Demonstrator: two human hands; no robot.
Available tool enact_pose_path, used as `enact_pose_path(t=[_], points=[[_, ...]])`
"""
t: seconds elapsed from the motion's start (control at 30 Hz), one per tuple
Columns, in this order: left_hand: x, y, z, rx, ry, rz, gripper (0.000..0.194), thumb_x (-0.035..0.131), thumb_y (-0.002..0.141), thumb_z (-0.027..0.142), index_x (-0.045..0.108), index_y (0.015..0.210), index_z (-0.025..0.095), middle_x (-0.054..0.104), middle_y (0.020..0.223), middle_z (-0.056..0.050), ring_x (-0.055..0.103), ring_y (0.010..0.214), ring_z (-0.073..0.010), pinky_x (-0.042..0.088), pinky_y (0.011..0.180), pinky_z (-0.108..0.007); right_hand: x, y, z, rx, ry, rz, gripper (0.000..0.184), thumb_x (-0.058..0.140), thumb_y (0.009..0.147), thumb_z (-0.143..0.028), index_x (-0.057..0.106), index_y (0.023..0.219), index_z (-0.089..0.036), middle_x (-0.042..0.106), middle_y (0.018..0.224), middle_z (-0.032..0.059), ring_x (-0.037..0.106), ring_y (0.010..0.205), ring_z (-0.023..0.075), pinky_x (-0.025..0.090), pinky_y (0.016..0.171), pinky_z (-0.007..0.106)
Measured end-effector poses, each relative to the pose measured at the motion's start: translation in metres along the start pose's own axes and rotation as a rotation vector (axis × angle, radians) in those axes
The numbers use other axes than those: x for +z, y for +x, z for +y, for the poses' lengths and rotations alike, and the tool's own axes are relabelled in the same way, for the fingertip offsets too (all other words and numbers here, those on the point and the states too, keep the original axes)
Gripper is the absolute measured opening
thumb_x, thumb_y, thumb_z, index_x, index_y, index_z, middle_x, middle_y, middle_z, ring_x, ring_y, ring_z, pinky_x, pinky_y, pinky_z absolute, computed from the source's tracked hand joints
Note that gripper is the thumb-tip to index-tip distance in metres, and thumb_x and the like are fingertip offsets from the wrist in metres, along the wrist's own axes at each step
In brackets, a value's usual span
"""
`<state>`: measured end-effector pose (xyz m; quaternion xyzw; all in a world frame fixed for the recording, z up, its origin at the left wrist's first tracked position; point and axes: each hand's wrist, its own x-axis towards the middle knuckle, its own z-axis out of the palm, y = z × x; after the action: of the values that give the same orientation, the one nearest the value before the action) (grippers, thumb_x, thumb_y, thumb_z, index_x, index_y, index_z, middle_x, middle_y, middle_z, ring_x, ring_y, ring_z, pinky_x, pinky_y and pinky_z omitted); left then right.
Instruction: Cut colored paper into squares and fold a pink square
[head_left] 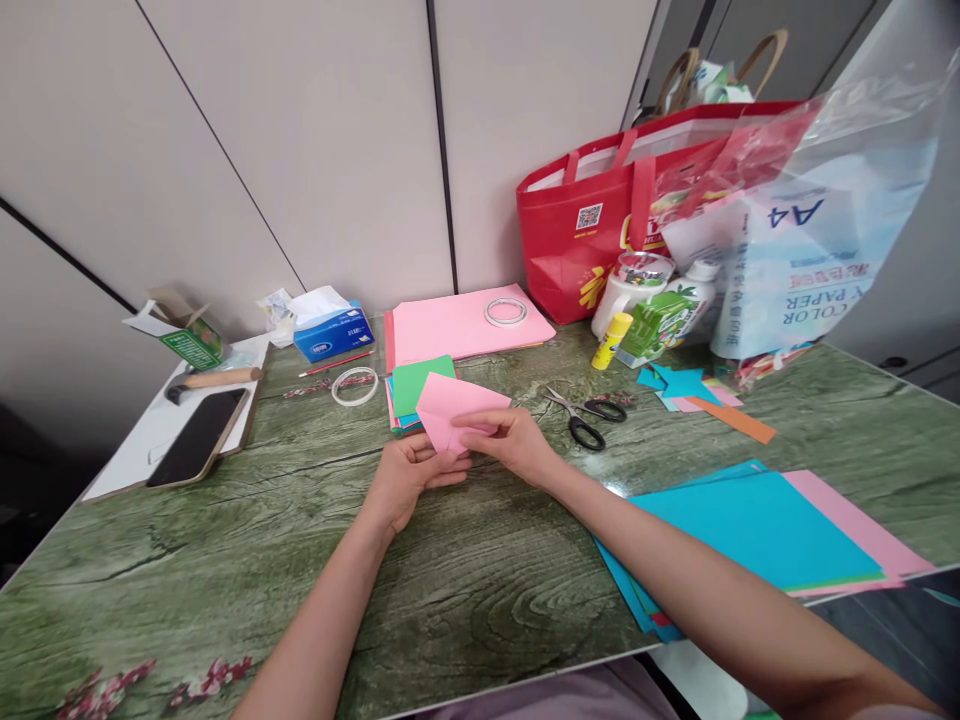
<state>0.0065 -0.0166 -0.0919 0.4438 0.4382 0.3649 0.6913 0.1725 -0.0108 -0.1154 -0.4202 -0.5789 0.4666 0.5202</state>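
A folded pink paper [454, 405] is held just above the green wood-grain table [465, 590], near its middle. My left hand [409, 480] grips the paper's lower corner from below, fingers curled. My right hand [510, 440] pinches the paper's right edge, thumb on top. Behind the paper lies a small stack of coloured squares with a green sheet [416, 385] uppermost.
Black-handled scissors [589, 418] lie right of my hands. Blue and pink sheets [765, 530] cover the right front. Farther back are a large pink sheet [457, 325], tape rolls [355, 386], a tissue box [334, 335], a phone [199, 437], a glue stick [611, 340] and a red bag [600, 235].
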Motion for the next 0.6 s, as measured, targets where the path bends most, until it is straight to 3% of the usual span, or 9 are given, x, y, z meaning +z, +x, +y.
enact_pose_path(t=[0.23, 0.43, 0.6], points=[[0.0024, 0.0001, 0.0016, -0.016, -0.022, 0.001, 0.027, 0.074, 0.061, 0.02, 0.068, 0.085, 0.008, 0.071, 0.084, -0.011, 0.067, 0.076, -0.0215, 0.054, 0.074, -0.033, 0.0006, -0.0002, -0.0004, 0.013, 0.014, 0.024, 0.023, 0.068, 0.063, -0.023, 0.071, 0.085, -0.019, 0.071, 0.091, 0.0051, 0.064, 0.084, 0.0204, 0.05, 0.076, 0.032], [0.0014, -0.0002, 0.0044, -0.063, -0.049, -0.018, 0.033, 0.069, 0.066, 0.037, 0.067, 0.079, 0.007, 0.071, 0.079, -0.013, 0.067, 0.075, -0.0265, 0.054, 0.07, -0.038, 0.0009, -0.0002, 0.0002, 0.044, 0.034, 0.053, 0.023, 0.068, 0.063, -0.023, 0.071, 0.086, -0.019, 0.07, 0.092, 0.0055, 0.064, 0.083, 0.0197, 0.05, 0.075, 0.032], [0.0008, -0.0006, 0.0042, -0.091, 0.009, -0.01, 0.035, 0.064, 0.07, 0.04, 0.066, 0.081, 0.007, 0.071, 0.08, -0.017, 0.068, 0.074, -0.0269, 0.054, 0.07, -0.04, 0.0016, -0.0008, -0.0007, 0.078, 0.048, 0.072, 0.024, 0.068, 0.062, -0.022, 0.071, 0.086, -0.018, 0.071, 0.091, 0.0062, 0.064, 0.084, 0.0197, 0.05, 0.077, 0.033]])
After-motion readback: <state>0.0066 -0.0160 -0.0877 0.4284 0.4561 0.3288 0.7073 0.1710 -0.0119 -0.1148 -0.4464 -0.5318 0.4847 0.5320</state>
